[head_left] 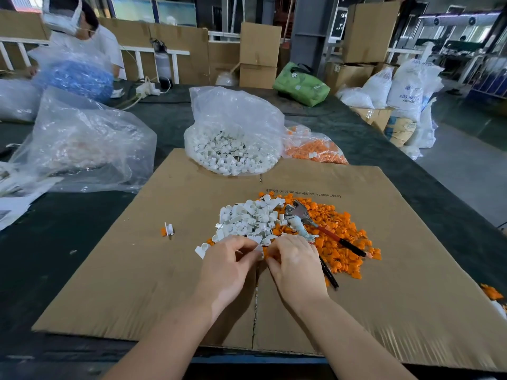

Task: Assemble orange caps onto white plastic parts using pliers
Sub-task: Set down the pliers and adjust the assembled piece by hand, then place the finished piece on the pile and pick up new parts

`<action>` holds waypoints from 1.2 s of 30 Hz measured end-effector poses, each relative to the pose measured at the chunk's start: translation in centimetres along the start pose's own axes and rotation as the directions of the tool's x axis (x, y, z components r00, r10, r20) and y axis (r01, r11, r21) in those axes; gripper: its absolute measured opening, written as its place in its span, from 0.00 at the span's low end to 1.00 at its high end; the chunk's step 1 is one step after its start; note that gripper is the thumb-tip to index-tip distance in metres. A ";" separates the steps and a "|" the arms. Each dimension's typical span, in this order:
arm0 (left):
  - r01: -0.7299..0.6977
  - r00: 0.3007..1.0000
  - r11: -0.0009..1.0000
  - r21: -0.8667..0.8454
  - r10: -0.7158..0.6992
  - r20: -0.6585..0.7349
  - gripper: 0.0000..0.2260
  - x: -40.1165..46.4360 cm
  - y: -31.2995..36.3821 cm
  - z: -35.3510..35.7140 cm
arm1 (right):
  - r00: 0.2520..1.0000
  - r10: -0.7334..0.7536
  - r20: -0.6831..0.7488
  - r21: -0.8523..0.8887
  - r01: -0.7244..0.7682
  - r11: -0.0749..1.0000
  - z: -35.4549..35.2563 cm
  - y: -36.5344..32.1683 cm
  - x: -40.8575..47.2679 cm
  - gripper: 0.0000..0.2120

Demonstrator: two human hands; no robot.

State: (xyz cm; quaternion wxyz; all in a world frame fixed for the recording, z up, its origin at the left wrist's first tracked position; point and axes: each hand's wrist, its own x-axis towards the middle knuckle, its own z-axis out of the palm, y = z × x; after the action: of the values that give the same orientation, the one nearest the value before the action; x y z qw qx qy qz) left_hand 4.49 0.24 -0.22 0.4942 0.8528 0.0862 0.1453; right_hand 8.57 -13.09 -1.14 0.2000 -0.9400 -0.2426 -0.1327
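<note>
Cardboard sheet (164,270) printed "39×29×23 (cm)", left hand (227,266) and right hand (295,266) fingers pinching white parts (247,218).

My left hand (229,263) and right hand (293,263) meet, fingers curled, at the near edge of a heap of white plastic parts (249,219) on a flattened cardboard sheet (137,270); what they pinch is too small to tell. Pliers (304,223) lie across the orange caps (343,242) just beside the heap. One assembled piece (168,229) stands apart to the left. Behind, an open clear bag of white parts (230,149) touches a bag of orange caps (315,148). Across the dark table (68,229), another person (82,37) works.
</note>
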 end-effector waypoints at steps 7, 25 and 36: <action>0.215 0.976 0.922 -0.322 -0.217 0.030 0.04 0.3 0.2 0.7 | 0.989 0.117 -0.094 0.374 -0.073 0.925 -1.0 -0.3 0.0 0.04; 0.105 0.993 0.984 -0.145 -0.112 -0.039 0.04 0.3 -0.1 2.6 | 0.944 0.302 -0.137 0.470 -0.206 0.858 -0.6 -0.2 -0.7 0.03; 0.029 0.999 0.981 -0.190 -0.033 -0.019 0.08 -0.3 0.1 3.8 | 0.947 0.303 -0.106 0.466 -0.221 0.857 -0.2 0.2 -0.8 0.02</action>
State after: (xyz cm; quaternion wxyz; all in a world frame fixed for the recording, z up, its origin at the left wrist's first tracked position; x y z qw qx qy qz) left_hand 5.44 -2.99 -1.96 0.5744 0.7987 0.0908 0.1545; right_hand 7.92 -13.64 -1.28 0.4480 -0.8772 -0.1173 -0.1271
